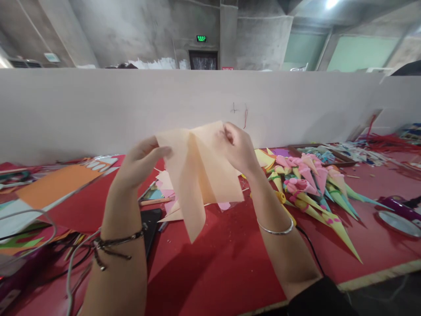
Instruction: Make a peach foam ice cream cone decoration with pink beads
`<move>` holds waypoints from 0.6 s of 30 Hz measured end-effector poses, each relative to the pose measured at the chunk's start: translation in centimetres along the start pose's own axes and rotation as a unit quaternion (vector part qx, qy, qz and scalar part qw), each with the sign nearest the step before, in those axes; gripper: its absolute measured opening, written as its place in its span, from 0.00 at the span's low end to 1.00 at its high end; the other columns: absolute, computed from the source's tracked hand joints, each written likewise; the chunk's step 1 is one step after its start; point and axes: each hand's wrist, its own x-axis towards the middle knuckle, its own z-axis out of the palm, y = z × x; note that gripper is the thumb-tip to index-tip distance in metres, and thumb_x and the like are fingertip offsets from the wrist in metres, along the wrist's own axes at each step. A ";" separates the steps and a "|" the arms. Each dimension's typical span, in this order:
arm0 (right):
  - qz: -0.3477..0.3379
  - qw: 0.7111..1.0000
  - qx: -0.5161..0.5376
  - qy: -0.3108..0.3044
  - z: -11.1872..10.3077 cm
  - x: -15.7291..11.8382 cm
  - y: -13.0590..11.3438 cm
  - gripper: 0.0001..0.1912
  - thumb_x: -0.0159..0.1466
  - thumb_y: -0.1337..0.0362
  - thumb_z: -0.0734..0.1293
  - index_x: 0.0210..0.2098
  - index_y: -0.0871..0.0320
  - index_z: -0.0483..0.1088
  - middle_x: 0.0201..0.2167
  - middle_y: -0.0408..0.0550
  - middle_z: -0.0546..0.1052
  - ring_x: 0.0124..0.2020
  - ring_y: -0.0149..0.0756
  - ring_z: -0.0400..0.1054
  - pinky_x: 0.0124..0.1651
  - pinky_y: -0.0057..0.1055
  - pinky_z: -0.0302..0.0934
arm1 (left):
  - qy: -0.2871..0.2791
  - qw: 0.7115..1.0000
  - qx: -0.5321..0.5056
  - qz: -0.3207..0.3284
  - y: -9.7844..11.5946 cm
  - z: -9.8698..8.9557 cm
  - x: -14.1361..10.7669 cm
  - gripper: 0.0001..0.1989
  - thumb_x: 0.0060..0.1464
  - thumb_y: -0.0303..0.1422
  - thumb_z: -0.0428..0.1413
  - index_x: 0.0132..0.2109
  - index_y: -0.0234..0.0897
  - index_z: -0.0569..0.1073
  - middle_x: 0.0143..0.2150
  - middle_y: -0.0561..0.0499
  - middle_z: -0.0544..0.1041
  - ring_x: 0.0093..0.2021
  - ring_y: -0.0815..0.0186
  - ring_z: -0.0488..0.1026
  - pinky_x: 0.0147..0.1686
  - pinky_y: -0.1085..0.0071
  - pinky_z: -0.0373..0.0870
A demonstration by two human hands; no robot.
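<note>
A thin, peach-coloured sheet of paper (184, 171) hangs in the air above the red table, pinched at its two upper corners. My left hand (140, 160) grips the upper left corner between thumb and fingers. At the upper right, my right hand (238, 147) is closed on the other side, its fingertips partly blurred. The sheet sags in the middle with a fold, and its lower ends dangle as pointed flaps. Beneath it lie paper scraps (167, 191), partly hidden by the sheet.
Several paper cones with pink tops (307, 175) are heaped on the right, near a round mirror-like disc (399, 223). Orange card (62, 184) lies on the left beside cables and a dark flat device (151, 226). A white partition (98, 109) stands behind the red table (210, 272).
</note>
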 end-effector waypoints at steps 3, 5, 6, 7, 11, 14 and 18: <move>0.013 0.996 -0.054 0.064 -0.6 0.2 0.5 0.12 0.62 0.65 0.53 0.22 0.54 0.52 0.17 0.37 0.51 0.19 0.27 0.48 0.26 0.29 0.43 | 0.056 0.995 0.071 -0.048 -0.9 -1.7 0.3 0.07 0.46 0.32 0.49 0.30 0.36 0.70 0.28 0.55 0.73 0.34 0.67 0.67 0.36 0.71 0.62; 0.001 0.996 -0.056 0.071 -1.0 0.1 0.4 0.11 0.64 0.65 0.52 0.24 0.54 0.54 0.18 0.38 0.53 0.20 0.28 0.51 0.27 0.29 0.45 | 0.081 0.978 0.176 -0.077 -1.6 -2.5 0.3 0.07 0.46 0.33 0.49 0.29 0.36 0.69 0.27 0.55 0.71 0.32 0.67 0.66 0.35 0.70 0.62; -0.011 0.997 -0.051 0.064 -1.1 0.1 0.3 0.11 0.64 0.65 0.51 0.25 0.54 0.55 0.19 0.38 0.54 0.21 0.29 0.52 0.28 0.29 0.46 | 0.106 0.963 0.235 -0.081 -1.8 -2.7 0.4 0.06 0.46 0.34 0.50 0.30 0.37 0.68 0.27 0.55 0.70 0.32 0.67 0.65 0.35 0.70 0.62; -0.023 0.998 -0.042 0.052 -1.1 0.0 0.0 0.11 0.65 0.64 0.51 0.26 0.54 0.55 0.19 0.38 0.56 0.22 0.29 0.53 0.28 0.29 0.47 | 0.136 0.947 0.283 -0.073 -2.0 -2.7 0.4 0.07 0.45 0.34 0.52 0.34 0.37 0.68 0.30 0.54 0.71 0.33 0.66 0.66 0.36 0.68 0.62; -0.056 0.998 -0.015 0.019 -1.1 -0.3 -0.9 0.12 0.65 0.62 0.51 0.26 0.54 0.56 0.21 0.39 0.57 0.23 0.29 0.54 0.30 0.28 0.50 | 0.192 0.913 0.353 0.074 -1.3 -0.9 0.5 0.15 0.49 0.32 0.50 0.45 0.33 0.68 0.44 0.44 0.72 0.48 0.59 0.65 0.50 0.63 0.58; -0.058 0.998 -0.004 0.028 -1.1 -0.4 -1.2 0.12 0.65 0.61 0.51 0.26 0.54 0.56 0.22 0.40 0.58 0.25 0.29 0.55 0.30 0.29 0.51 | 0.215 0.898 0.357 0.138 0.3 1.1 0.3 0.13 0.56 0.34 0.45 0.41 0.34 0.71 0.43 0.43 0.73 0.46 0.60 0.67 0.49 0.64 0.60; -0.051 0.996 0.038 0.061 -1.1 -0.2 -0.6 0.12 0.65 0.63 0.51 0.25 0.54 0.54 0.22 0.40 0.57 0.24 0.29 0.54 0.30 0.29 0.52 | 0.262 0.874 0.396 0.102 2.0 2.2 -0.6 0.21 0.60 0.35 0.36 0.35 0.35 0.73 0.32 0.46 0.75 0.37 0.59 0.71 0.43 0.59 0.62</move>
